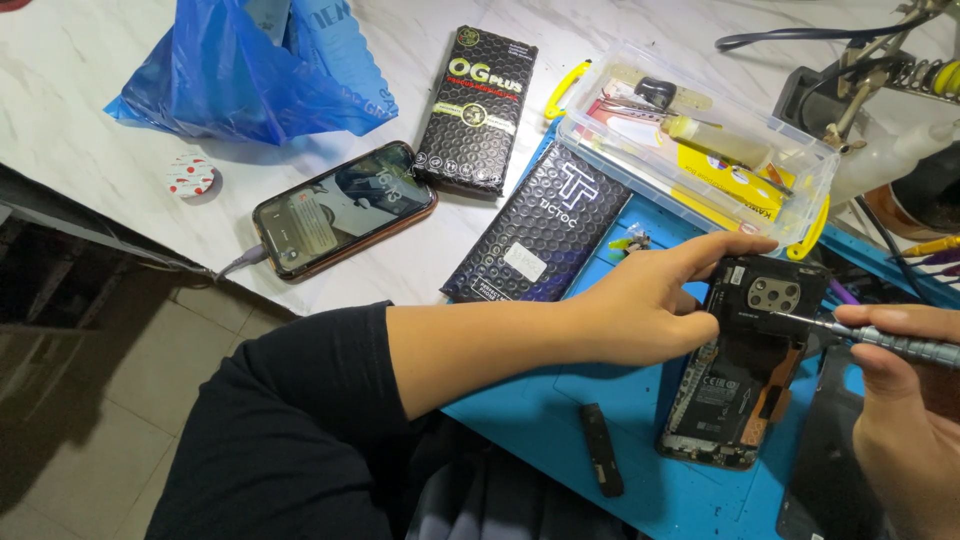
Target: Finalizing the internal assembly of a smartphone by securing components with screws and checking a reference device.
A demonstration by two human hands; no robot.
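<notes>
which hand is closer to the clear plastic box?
Left. The left hand grips the opened phone's top edge, its index finger reaching just below the clear plastic box. The right hand holds a screwdriver lower, at the frame's right edge.

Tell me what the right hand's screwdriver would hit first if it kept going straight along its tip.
The right hand aims its screwdriver leftward; the tip is at the opened phone, just below the camera module. Straight on, it would probably meet the phone's inner cover, then the left hand's thumb; depth is unclear.

Two phones [345, 208] [740, 365], two black packets [477, 108] [540, 228], one blue bag [250, 75], one clear box [700, 140], one screwdriver [880, 342].
</notes>
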